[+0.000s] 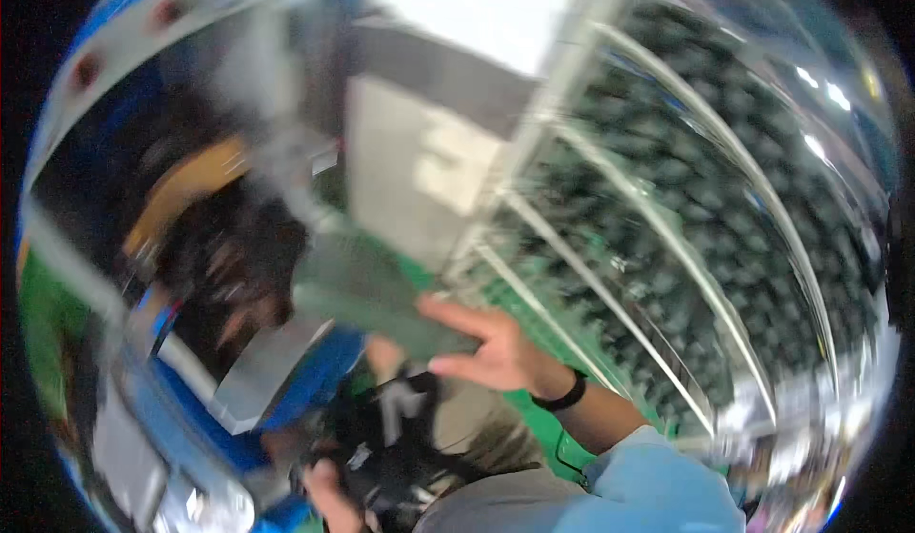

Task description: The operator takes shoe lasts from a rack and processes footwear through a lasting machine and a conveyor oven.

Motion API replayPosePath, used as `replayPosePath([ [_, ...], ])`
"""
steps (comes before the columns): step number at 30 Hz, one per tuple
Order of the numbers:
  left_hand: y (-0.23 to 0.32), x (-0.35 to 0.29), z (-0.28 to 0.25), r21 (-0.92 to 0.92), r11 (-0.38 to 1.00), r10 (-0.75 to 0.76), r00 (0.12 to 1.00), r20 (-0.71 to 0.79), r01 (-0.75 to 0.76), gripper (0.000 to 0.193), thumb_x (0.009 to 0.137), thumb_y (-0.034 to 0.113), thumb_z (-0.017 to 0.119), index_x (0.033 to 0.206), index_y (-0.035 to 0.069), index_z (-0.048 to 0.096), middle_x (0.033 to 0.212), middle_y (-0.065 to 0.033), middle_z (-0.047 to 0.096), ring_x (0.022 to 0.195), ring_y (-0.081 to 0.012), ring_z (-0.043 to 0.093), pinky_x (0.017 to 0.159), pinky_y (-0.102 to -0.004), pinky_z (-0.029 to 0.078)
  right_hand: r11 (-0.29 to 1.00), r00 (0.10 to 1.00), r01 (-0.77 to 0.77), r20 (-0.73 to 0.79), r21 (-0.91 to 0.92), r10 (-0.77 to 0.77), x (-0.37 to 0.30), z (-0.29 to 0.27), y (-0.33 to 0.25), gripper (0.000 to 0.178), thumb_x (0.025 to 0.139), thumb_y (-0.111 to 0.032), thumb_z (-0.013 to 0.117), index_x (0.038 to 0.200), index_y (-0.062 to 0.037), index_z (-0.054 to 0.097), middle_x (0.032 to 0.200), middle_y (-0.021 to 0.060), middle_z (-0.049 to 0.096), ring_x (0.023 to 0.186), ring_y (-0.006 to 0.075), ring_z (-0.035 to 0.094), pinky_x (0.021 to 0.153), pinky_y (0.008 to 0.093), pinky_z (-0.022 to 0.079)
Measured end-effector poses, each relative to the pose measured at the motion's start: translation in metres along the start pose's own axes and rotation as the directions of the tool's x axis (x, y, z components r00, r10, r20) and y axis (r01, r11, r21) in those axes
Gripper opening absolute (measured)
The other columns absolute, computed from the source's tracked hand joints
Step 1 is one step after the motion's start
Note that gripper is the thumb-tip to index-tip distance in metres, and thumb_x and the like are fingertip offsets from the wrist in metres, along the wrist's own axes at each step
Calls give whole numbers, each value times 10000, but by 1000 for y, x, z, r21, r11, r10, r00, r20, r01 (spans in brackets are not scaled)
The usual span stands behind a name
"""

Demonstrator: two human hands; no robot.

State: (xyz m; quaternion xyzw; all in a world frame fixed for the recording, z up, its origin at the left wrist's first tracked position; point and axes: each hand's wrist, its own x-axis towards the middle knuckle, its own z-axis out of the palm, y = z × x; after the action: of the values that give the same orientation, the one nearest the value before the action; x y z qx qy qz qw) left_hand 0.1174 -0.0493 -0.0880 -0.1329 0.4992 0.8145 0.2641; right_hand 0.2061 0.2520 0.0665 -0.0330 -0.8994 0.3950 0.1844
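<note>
My right hand (496,347), with a black band at the wrist, reaches in from the lower right. Its thumb and forefinger lie on either side of the near end of a grey-green, flat, tray-like piece (367,290), which appears gripped between them. Blur hides the piece's exact kind. Down at the lower edge, my left hand (331,497) shows only in part, beside a black bag-like thing with straps (396,438) in front of my body. Its fingers are smeared, so whether it holds anything is unclear.
To the right stands a metal-barred rack (634,195) with many small dark green pieces behind its bars. A blue-framed machine (124,4) with a dark interior fills the left. A pale panel (391,161) stands at the middle back. Green floor (538,428) shows below.
</note>
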Motion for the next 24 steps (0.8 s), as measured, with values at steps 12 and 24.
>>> replayPosePath([
  [12,7,-52,137,719,437,16,803,595,-541,528,991,407,598,998,-119,560,900,-216,615,793,-279,484,728,-455,430,293,-6,-952,-967,84,254,-381,-87,7,683,919,-87,618,1517,-36,291,1411,281,470,1275,473,474,1051,478,419],
  [24,2,-110,175,580,146,-219,545,809,-802,389,826,201,786,1036,-93,642,1276,-305,571,1092,-446,580,906,-432,483,379,-80,-925,-983,12,-164,-516,-262,129,387,905,-215,701,1216,11,650,1080,268,684,1055,429,633,922,456,489],
])
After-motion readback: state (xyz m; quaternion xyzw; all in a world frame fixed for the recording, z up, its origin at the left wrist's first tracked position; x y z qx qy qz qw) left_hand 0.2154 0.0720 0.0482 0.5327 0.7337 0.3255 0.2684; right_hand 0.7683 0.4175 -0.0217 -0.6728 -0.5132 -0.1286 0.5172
